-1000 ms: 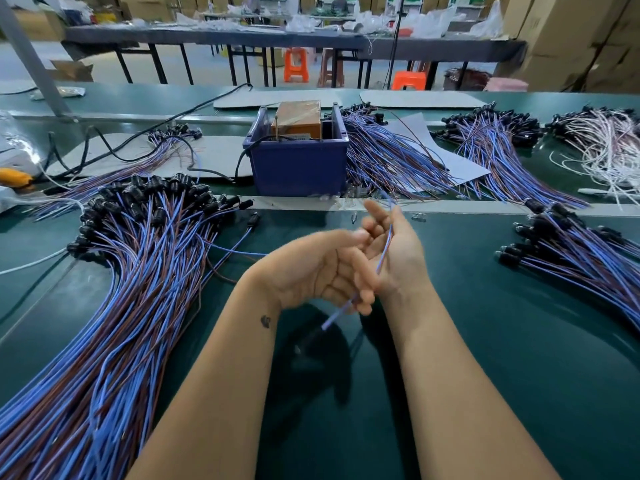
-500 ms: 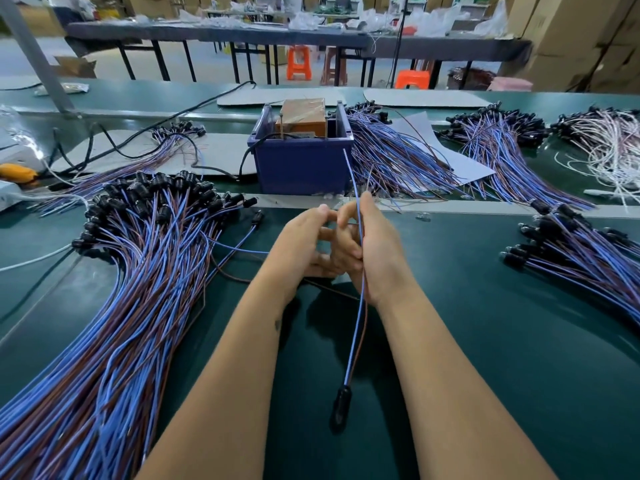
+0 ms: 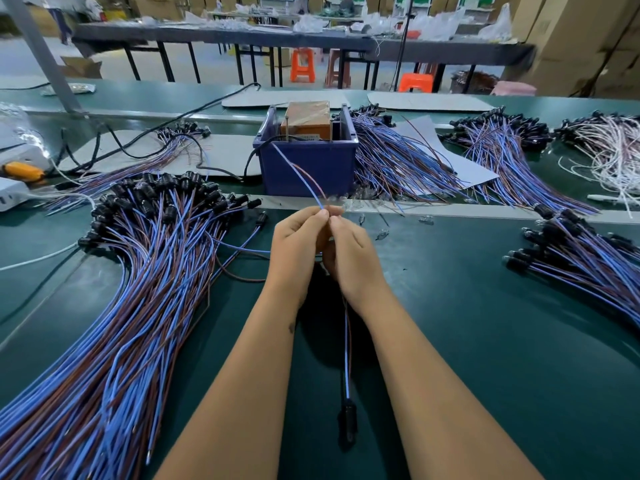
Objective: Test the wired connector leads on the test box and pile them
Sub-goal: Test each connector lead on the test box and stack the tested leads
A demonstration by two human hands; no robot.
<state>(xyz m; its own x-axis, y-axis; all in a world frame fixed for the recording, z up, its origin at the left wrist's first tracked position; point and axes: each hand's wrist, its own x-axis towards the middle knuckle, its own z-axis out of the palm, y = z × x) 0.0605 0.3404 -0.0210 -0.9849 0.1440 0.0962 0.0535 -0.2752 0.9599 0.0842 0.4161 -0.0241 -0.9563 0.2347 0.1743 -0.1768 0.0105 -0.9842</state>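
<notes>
One connector lead [image 3: 347, 358] of blue and brown wire runs between my forearms, its black connector [image 3: 347, 422] lying on the green table near me. My left hand [image 3: 294, 247] and my right hand [image 3: 353, 258] meet in front of the test box and pinch the lead's two wires near their free ends. The blue and brown wire ends [image 3: 298, 174] rise from my fingertips toward the top of the test box [image 3: 306, 121], an orange-brown block sitting in a blue bin [image 3: 308, 164]. A big pile of leads [image 3: 138, 271] fans out at the left.
A smaller pile of leads [image 3: 581, 265] lies at the right. More bundles [image 3: 398, 161] lie behind the metal strip beside the bin, with white-wired ones [image 3: 609, 147] at far right. Black cables and a white power strip [image 3: 10, 197] sit at far left.
My hands moved forward toward the blue bin and turned the lead round: its connector now lies near me and the wire ends, spread apart, point at the test box.
</notes>
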